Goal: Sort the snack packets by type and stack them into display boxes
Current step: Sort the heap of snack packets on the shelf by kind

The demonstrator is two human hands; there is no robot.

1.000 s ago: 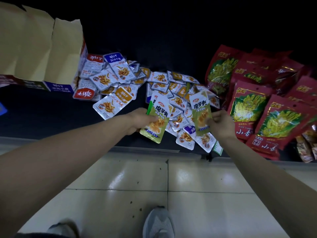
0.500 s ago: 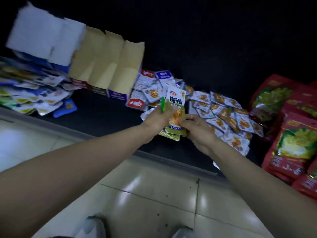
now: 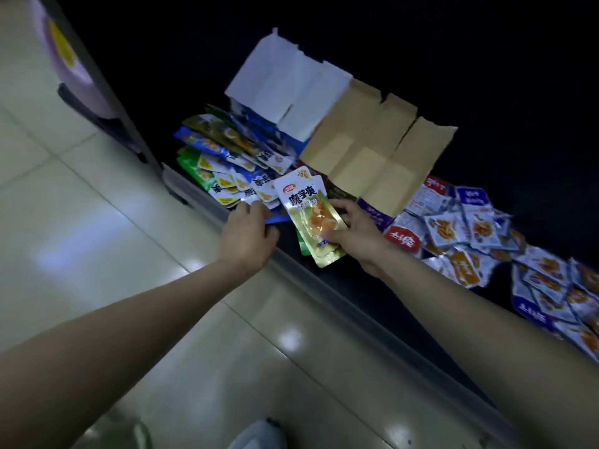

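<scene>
Snack packets [image 3: 311, 218]: green-and-gold, a small fanned stack at frame centre, just above the front edge of the dark surface [image 3: 382, 306]. Top packet faces up, with a white header, printed characters and an orange food picture; tilts with its top toward the upper left.

Right hand [image 3: 356, 234]: grips the stack from its right side, thumb across the front of the lower half, fingers behind.

Left hand [image 3: 249, 234]: sits just left of the stack, not touching it. Fingers bent, tips at the near edge of the sorted pile [image 3: 227, 163]; cannot tell whether anything is pinched there.

Sorted pile: overlapping green, blue and white packets, left of centre on the surface. Behind it, toward the top of the frame, white box flaps [image 3: 285, 89] folded open. Immediately right of those, brown cardboard flaps [image 3: 376, 150], also open.

Loose heap [image 3: 470, 231]: white-and-orange packets with some purple and red ones, spread from right of the right hand out to the right edge.

Tiled floor [image 3: 97, 222] fills the left and bottom. Shoe toe [image 3: 259, 435] at bottom centre. Edges of the frame blurred.
</scene>
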